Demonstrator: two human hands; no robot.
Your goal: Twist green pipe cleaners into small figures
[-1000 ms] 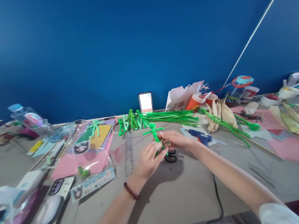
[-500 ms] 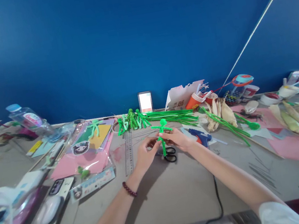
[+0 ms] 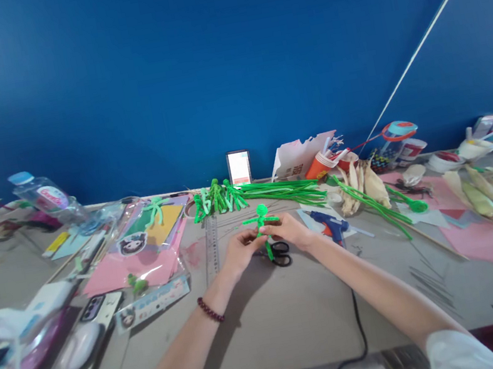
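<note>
A small green pipe-cleaner figure (image 3: pixel 261 212) with a round head and outstretched arms is held upright between my hands. My left hand (image 3: pixel 242 251) pinches it from the left, around its middle. From the right, my right hand (image 3: pixel 291 231) grips it just below the arm. Black-handled scissors (image 3: pixel 281 254) lie on the table behind and below the figure, their blades hidden by my left hand. Several finished green figures (image 3: pixel 217 197) stand in a row at the back, beside a bundle of green pipe cleaners (image 3: pixel 285 189).
A clear ruler (image 3: pixel 212 248) lies left of my hands. To the right is a blue glue gun (image 3: pixel 336 225). Farther left are pink papers (image 3: pixel 109 269), a phone (image 3: pixel 69 368) and a bottle (image 3: pixel 49 195). Dried husks (image 3: pixel 374 186) lie at the right.
The figure has shifted slightly left and a little lower, and its arms now look more level. My right hand has moved slightly left with it; both hands still hold it.
</note>
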